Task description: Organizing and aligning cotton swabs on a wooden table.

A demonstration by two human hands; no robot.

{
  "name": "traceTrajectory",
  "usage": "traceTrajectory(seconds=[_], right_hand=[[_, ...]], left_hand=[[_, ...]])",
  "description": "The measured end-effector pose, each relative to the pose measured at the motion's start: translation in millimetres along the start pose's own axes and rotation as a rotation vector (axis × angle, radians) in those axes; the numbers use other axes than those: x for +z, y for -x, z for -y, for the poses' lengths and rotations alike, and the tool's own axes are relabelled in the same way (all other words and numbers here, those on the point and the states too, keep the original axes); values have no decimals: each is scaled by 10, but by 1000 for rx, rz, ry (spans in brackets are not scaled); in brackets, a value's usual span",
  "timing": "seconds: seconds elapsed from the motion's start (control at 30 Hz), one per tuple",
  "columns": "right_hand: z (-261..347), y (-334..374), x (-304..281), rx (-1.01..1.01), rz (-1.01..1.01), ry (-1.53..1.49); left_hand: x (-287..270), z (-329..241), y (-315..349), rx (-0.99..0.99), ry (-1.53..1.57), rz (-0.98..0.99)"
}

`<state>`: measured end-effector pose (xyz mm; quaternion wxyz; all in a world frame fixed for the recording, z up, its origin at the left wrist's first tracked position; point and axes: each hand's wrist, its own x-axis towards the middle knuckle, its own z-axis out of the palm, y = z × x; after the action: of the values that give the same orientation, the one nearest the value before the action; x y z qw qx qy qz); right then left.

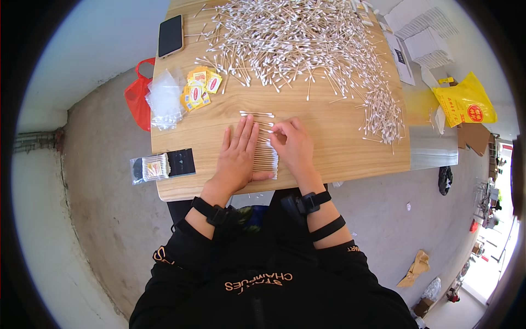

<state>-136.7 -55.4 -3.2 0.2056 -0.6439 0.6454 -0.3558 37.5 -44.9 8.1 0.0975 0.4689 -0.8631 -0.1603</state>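
A neat row of wooden-stemmed cotton swabs lies side by side on the table near its front edge. My left hand rests flat along the left ends of the row, fingers stretched out, its thumb across the near end. At the right ends, my right hand pinches a cotton swab between thumb and forefinger; part of its stem is hidden. Beyond my left fingertips, a few swabs lie crosswise. A large loose heap of cotton swabs covers the far part of the table.
To the left are a phone, clear plastic bags, yellow cards and a filled swab pack on a black piece. A red bag hangs beside the table. At right sit a yellow bag and white stacks.
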Motion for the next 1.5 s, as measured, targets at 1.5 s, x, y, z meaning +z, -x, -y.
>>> traceTrajectory(seconds=[1.5], right_hand=[[3, -20, -15, 98, 67, 70]], left_hand=[[75, -118, 71, -110, -55, -31]])
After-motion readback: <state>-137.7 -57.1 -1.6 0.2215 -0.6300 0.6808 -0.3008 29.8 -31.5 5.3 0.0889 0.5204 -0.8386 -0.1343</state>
